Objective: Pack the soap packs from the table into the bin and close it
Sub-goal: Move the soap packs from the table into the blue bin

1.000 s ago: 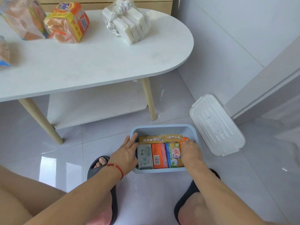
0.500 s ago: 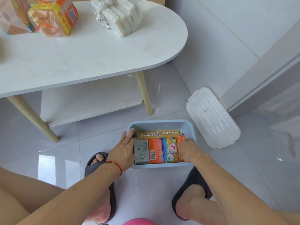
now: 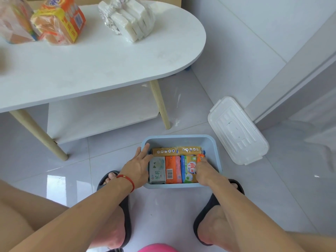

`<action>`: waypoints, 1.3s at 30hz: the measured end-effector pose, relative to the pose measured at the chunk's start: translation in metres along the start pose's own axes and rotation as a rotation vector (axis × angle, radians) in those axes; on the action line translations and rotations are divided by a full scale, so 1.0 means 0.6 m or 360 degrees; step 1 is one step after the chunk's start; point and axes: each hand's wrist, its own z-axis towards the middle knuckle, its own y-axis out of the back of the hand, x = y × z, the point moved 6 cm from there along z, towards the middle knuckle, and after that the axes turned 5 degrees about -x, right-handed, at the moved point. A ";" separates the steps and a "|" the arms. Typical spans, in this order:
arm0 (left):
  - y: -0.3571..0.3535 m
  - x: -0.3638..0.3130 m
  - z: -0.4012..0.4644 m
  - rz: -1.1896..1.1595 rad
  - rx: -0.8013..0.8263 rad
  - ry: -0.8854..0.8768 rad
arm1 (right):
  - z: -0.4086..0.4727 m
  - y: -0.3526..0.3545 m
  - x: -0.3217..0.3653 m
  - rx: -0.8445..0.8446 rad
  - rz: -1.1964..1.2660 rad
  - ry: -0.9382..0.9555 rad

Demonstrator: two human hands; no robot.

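Observation:
A light blue bin (image 3: 181,140) stands open on the floor between my feet. Inside lie a tan pack (image 3: 177,150) across the back, then a grey-green pack (image 3: 157,172), an orange pack (image 3: 172,169) and a yellow-green pack (image 3: 189,169) side by side. My left hand (image 3: 138,169) lies flat on the bin's left rim, fingers stretched out. My right hand (image 3: 206,172) reaches down inside the right end, fingers curled around a small orange soap pack (image 3: 201,157) wedged beside the yellow-green one. The fingertips are hidden.
The white lid (image 3: 238,131) lies on the floor right of the bin, against the wall. On the white table (image 3: 101,70) remain an orange Tide pack (image 3: 60,20), a white soap bundle (image 3: 129,17) and a clear-wrapped pack (image 3: 14,20). A wooden table leg (image 3: 160,104) stands behind the bin.
My right hand has sunk deeper into the bin's right end with the small orange pack. My left hand stays on the left rim. The view shifted slightly.

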 end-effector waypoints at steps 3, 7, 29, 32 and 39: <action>0.022 -0.001 -0.001 -0.0097 0.0146 0.0028 | -0.008 0.015 0.005 0.0104 -0.0040 0.0024; 0.103 -0.019 -0.006 -0.0260 -0.0138 0.0122 | -0.031 0.065 0.025 0.0149 -0.0060 0.0080; 0.630 0.241 -0.040 -0.0234 -0.1613 0.0637 | -0.095 0.436 0.659 -0.0949 0.0819 0.1222; 0.650 0.262 -0.015 -0.0143 -0.1686 0.0624 | -0.069 0.444 0.705 -0.1092 0.0603 0.1310; 0.661 0.300 0.030 -0.0028 -0.1525 0.0612 | -0.023 0.472 0.781 -0.1501 0.0224 0.1420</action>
